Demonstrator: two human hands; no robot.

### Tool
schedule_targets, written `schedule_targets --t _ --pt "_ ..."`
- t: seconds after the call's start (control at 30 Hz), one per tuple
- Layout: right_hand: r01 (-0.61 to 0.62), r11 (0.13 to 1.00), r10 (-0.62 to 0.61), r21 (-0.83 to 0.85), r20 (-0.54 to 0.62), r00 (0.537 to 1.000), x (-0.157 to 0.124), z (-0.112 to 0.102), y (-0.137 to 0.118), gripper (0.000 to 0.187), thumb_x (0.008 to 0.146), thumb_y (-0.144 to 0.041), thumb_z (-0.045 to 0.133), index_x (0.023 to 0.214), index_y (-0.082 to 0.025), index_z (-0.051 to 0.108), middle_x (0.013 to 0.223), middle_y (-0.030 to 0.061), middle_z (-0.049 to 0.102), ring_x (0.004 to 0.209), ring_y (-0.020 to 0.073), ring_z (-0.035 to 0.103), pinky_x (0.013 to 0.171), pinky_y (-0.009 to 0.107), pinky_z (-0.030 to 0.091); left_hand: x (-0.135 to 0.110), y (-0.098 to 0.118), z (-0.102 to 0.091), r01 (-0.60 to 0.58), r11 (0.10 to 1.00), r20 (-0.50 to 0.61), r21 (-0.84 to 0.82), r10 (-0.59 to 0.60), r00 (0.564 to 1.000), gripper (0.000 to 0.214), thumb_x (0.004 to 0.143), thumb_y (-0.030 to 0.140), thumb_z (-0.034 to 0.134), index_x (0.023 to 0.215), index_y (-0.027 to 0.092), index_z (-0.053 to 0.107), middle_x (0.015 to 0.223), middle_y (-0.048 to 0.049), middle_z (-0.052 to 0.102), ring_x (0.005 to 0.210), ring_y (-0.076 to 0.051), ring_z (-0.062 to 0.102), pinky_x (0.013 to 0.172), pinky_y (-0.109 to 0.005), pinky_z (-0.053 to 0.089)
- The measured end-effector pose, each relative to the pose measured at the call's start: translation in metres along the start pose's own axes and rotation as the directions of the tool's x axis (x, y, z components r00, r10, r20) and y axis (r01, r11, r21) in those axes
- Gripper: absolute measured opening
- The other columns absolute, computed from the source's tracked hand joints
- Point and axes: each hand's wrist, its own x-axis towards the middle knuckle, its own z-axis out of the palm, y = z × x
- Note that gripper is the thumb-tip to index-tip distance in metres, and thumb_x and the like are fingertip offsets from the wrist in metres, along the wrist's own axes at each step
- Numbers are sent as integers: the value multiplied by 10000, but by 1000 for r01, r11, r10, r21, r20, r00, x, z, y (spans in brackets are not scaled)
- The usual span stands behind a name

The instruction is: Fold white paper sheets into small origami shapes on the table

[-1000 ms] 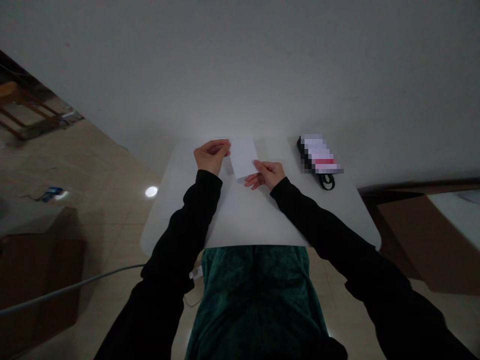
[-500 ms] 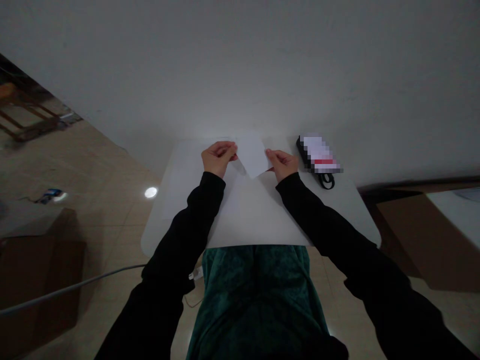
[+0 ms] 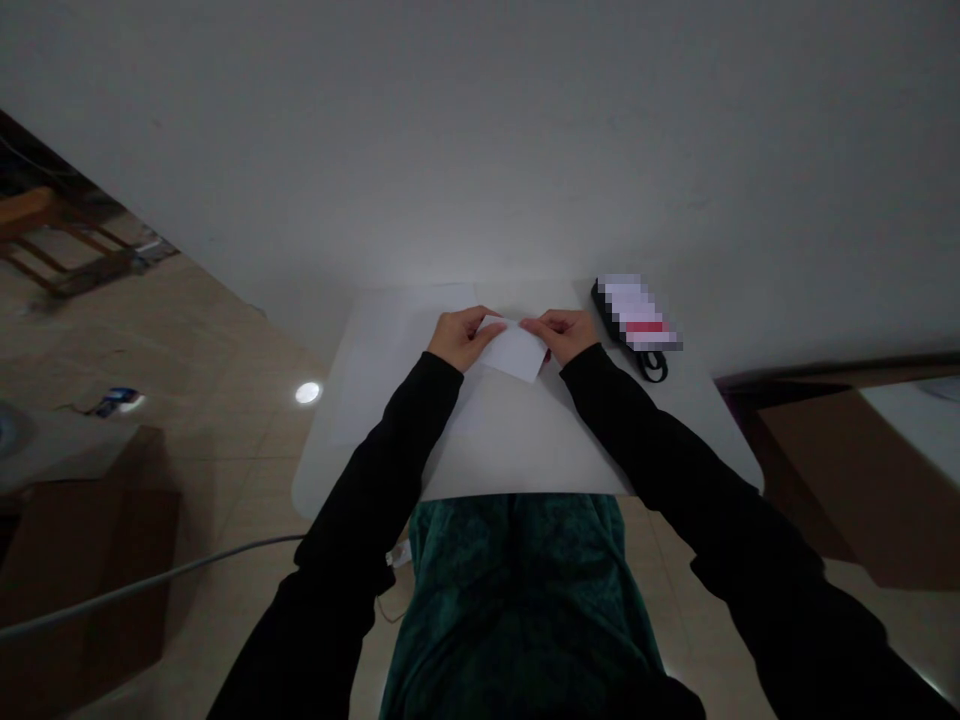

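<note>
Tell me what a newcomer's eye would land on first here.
A white paper stands out first, held between the left hand and right hand near the far edge of the white table. To the right of the hands lies a pixelated black-and-red item.

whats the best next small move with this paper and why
I'd probably run the fingertips along the far edge of the white paper to press it flat. It looks folded over, though I can't be sure, and it lies on the white table, which gives a firm surface. The left hand and right hand are already at that edge.
</note>
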Motion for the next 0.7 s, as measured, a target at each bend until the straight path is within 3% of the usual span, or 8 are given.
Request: schedule_targets --t 0.17,0.3,0.43,0.53,0.7 --pt "-16 999 15 46 32 999 1 0 4 312 640 -490 758 644 -186 690 488 -28 614 376 97 485 371 244 406 2 0 -2 -6 998 -108 64 12 994 358 843 491 572 749 183 729 632 -5 653 588 -126 583 543 -232 439" --pt "39 998 -36 41 -66 997 2 0 3 234 672 -412 743 635 -184 703 485 -25 610 413 100 491 430 251 410 2 1 -9 45 998 -126 52 -39 991 327 788 423 633 591 167 687 512 9 589 490 -107 538 457 -218 405" --pt "13 1000 -12 12 -96 995 5 -3 1 158 681 -332 724 634 -181 715 540 -15 647 486 110 528 496 255 410 2 -3 -15 206 975 85 -86 -199 976 187 674 341 732 721 160 743 609 -30 687 501 -119 603 472 -226 503" --pt "-43 999 43 1 -29 999 7 -6 0 112 670 -269 718 601 -182 708 567 -7 670 531 121 561 538 258 425 1 -2 -15 240 959 197 -152 -208 958 291 643 305 770 903 181 732 681 -44 723 482 -119 625 431 -207 502" --pt "-82 996 83 28 -23 996 9 -9 8 136 657 -312 732 627 -180 718 570 -6 671 522 122 552 530 263 422 -1 7 -17 261 948 353 -184 -183 917 152 687 292 722 778 173 745 659 -67 710 506 -146 666 405 -204 504"
